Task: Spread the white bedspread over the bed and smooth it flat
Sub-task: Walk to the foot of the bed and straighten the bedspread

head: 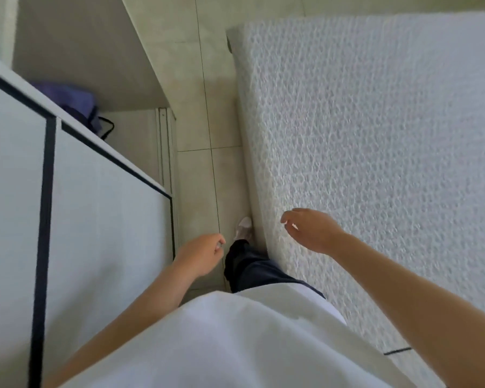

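The white bedspread is seen laid over the bed, filling the right side of the view from the far corner down to the near edge. Its textured, puckered weave is shown lying flat across the top, and its left edge is draped down the side of the bed toward the floor. A white panel with black edging is seen filling the left side, with a narrow aisle of pale tiled floor left between it and the bed. Behind the panel, a purple bag is partly visible against a pale wall. At the bottom, a white shirt is seen, with a dark trouser leg and a light shoe placed on the floor just beside the bed. The right hand is held over the bedspread near its left edge, fingers loosely spread and curved downward, nothing gripped; whether the fingertips touch the cloth cannot be told. The left hand is held over the aisle, fingers curled loosely inward, with nothing in it.
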A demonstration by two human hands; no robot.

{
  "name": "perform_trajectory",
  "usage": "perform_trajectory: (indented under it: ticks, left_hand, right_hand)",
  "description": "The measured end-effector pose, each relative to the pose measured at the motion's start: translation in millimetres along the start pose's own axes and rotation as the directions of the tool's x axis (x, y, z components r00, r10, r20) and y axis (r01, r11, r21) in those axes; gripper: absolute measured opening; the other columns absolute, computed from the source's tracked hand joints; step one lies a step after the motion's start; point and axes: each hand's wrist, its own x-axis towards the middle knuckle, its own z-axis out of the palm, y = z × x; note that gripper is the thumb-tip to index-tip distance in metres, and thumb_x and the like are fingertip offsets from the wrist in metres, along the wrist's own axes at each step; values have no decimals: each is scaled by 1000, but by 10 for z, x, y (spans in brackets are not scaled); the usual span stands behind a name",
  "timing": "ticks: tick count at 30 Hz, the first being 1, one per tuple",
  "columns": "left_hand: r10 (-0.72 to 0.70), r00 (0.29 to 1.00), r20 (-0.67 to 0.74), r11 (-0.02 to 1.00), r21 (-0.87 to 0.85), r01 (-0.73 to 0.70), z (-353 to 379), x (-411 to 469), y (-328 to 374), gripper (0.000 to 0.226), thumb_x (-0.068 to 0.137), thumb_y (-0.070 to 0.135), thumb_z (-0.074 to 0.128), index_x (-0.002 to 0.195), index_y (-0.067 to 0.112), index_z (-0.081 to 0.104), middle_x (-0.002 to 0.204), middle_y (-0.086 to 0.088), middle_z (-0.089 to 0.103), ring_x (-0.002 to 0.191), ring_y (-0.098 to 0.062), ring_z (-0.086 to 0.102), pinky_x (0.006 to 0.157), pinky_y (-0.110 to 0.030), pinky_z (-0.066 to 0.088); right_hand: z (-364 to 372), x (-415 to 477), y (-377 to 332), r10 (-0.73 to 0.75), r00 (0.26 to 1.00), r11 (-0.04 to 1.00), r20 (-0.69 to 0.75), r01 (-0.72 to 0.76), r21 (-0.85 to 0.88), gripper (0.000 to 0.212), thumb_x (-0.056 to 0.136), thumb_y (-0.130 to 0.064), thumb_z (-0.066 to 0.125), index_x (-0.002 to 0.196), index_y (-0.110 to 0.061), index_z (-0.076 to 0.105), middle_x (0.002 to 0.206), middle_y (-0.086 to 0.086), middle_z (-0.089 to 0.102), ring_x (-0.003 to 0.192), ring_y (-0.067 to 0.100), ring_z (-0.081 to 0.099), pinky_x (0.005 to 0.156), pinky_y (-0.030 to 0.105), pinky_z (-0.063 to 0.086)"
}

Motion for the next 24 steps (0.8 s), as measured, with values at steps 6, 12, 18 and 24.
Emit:
perform_trajectory:
  ticks: [6, 12, 18, 24]
  left_hand:
    - [-140, 988, -61, 973, -195, 125, -1133, 732, 32, 29, 98, 26, 44, 125, 24, 55, 120, 3, 60, 106, -15, 58, 90, -32, 47]
    - [-255, 956, -142, 937, -282, 208, -2220, 1420, -90, 25, 96, 23, 47, 119, 24, 58, 114, 5, 61, 96, -13, 56, 80, -28, 42]
    - [-248, 960, -131, 929, -312, 197, -3304, 2236, -142, 24, 97, 22, 46, 118, 25, 56, 108, 5, 57, 96, -13, 54, 79, -28, 41]
    - [-155, 982, -110, 968, -214, 129, -4682, 3333, -189, 23, 99, 23, 43, 119, 27, 54, 104, 9, 54, 92, -12, 55, 76, -27, 42]
  right_hand:
    - [-932, 1106, 314, 17, 1000, 989, 15, -19, 144, 27, 98, -29, 41, 117, -24, 60, 108, -3, 65, 98, 17, 62, 87, 39, 52]
    - [-1739, 2175, 557, 137, 990, 931, 31, -140, 336, 24, 96, -26, 46, 112, -24, 64, 111, 3, 66, 95, 21, 64, 83, 35, 53]
    - [-2403, 3243, 512, 251, 965, 878, 71, -258, 404, 26, 95, -26, 46, 116, -24, 61, 112, 2, 64, 86, 20, 62, 82, 36, 53]
    - [-3141, 4325, 471, 358, 924, 773, 131, -373, 513, 30, 95, -33, 48, 120, -20, 59, 110, 2, 65, 83, 19, 61, 77, 32, 51]
